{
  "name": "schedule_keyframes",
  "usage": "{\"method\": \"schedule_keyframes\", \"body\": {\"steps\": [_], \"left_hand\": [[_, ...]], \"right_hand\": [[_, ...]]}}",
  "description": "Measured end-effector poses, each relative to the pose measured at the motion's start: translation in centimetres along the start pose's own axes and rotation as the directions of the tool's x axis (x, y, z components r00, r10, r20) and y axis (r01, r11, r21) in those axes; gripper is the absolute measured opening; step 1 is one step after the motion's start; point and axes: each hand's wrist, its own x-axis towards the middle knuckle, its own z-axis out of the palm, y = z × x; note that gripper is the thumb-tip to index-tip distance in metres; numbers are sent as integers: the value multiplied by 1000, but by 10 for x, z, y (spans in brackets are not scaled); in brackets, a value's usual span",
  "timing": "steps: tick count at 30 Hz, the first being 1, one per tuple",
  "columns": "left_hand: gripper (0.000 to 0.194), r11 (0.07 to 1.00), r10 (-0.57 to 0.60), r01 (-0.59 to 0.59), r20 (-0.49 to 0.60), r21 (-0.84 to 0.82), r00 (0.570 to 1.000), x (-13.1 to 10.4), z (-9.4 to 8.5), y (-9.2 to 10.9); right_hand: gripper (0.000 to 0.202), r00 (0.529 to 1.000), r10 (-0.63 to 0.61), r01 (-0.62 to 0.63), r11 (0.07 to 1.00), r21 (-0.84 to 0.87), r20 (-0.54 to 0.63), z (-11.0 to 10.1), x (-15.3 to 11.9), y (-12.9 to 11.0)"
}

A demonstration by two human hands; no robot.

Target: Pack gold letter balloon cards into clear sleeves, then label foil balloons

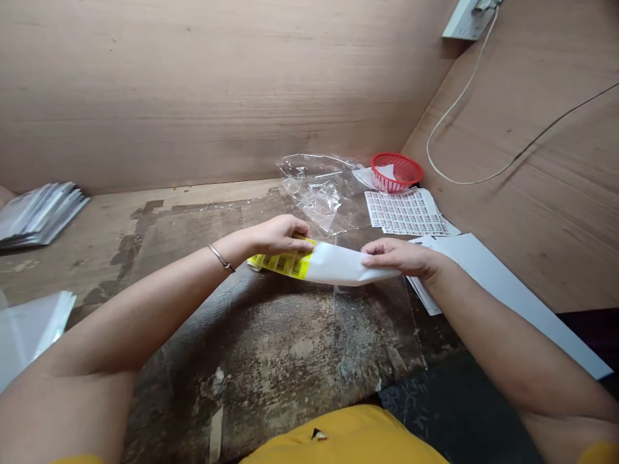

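Observation:
A strip of yellow barcode labels [285, 263] on white backing paper [336, 263] stretches between my two hands above the worn table [290, 348]. My left hand [283, 235] pinches it where the yellow labels meet the bare white part. At the white end, my right hand [394, 254] grips the backing between thumb and fingers. The far left end of the strip looks rolled or folded and is partly hidden by my left hand.
Crumpled clear plastic [324, 193] lies behind my hands. Beyond it are a red basket [396, 173] and printed sticker sheets [406, 211]. White sheets [503, 290] lie under my right forearm. Packets [41, 212] and clear sleeves [36, 325] are at left; a cable [430, 142] hangs at right.

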Motion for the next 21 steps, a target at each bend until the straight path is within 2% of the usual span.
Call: {"method": "schedule_keyframes", "body": {"steps": [1,2,3,4,5,6,7,9,11,12,17,21], "left_hand": [[21,999,-6,5,-27,-42,1000,0,0,0],[19,996,-9,4,-52,-87,999,0,1,0],[16,991,-9,-2,-77,-134,997,1,2,0],[14,984,-11,-7,-102,-179,995,1,3,1],[12,976,-19,-8,-124,-220,992,2,4,3],[10,967,-31,-6,-142,-256,989,2,5,4],[9,957,-43,-5,-158,-288,987,1,6,5],[8,942,-58,-5,-179,-335,982,0,8,7],[8,939,-67,-6,-199,-344,978,-2,8,7],[8,944,-67,-5,-208,-329,976,-4,8,6],[18,991,6,-35,-220,-126,975,-4,5,-2],[21,994,24,-44,-189,-103,982,-1,5,-8]], "right_hand": [[29,985,-66,47,992,-117,-157,-2,0,-2],[25,930,-175,93,963,-254,-323,-2,0,-6],[22,837,-310,128,912,-390,-450,0,1,-12],[21,739,-443,157,846,-509,-509,5,4,-20],[23,668,-549,189,778,-600,-502,11,8,-28],[25,646,-619,233,717,-657,-446,19,13,-36],[26,667,-648,282,677,-679,-368,26,20,-42],[23,753,-611,336,677,-655,-245,41,34,-50],[20,818,-535,325,732,-599,-210,51,47,-51],[21,832,-511,316,757,-572,-216,54,52,-50],[20,819,-518,341,784,-519,-245,60,61,-47],[24,841,-498,345,793,-503,-209,60,63,-50]]}}
